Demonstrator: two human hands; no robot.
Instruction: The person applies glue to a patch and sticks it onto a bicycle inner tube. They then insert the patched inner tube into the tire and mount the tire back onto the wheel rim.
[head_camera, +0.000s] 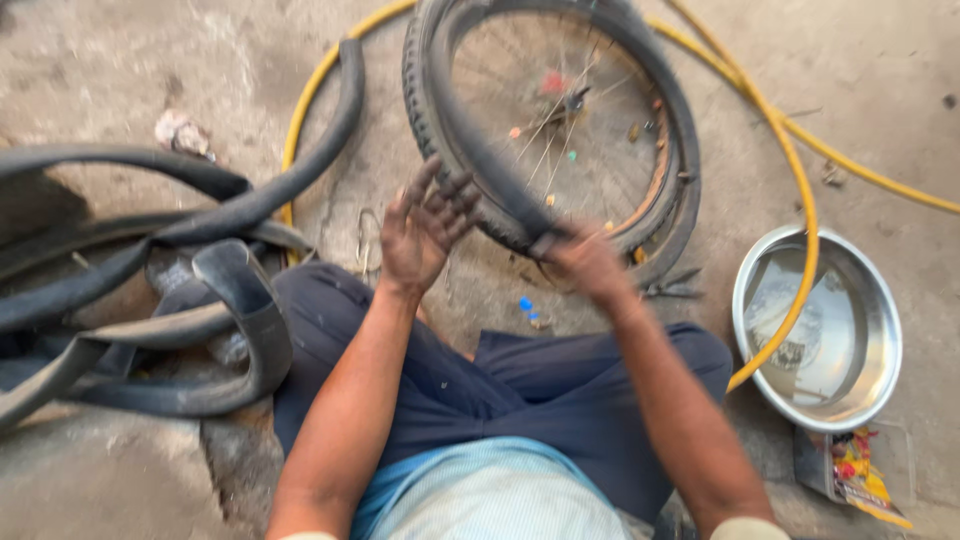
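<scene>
- Person is sitting on the concrete floor (120, 480), dark trousers (520, 390) showing between both forearms.
- Bicycle wheel (560, 120) is lying flat on the floor just ahead of the knees, spokes and coloured beads showing.
- Black tyre (470, 150) is sitting partly off the rim, its near edge lifting toward the hands.
- Left hand (425, 230) is hovering at the tyre's near-left edge; grip is open, fingers spread, nothing held.
- Right hand (585, 262) is resting on the tyre's near edge; it is blurred, so I cannot tell whether its grip is closing on the rubber.
- Loose black inner tubes (150, 300) are piling up on the floor to the left, one loop touching the left knee.
- Yellow hose (800, 200) is curving around the wheel and running across the steel basin (880, 330).
- Basin is sitting on the floor to the right, well apart from the hands, holding water.
- Small metal tool (672, 286) is lying just beside the wheel's near-right rim.
- Colourful packet (855, 475) is lying below the basin.
</scene>
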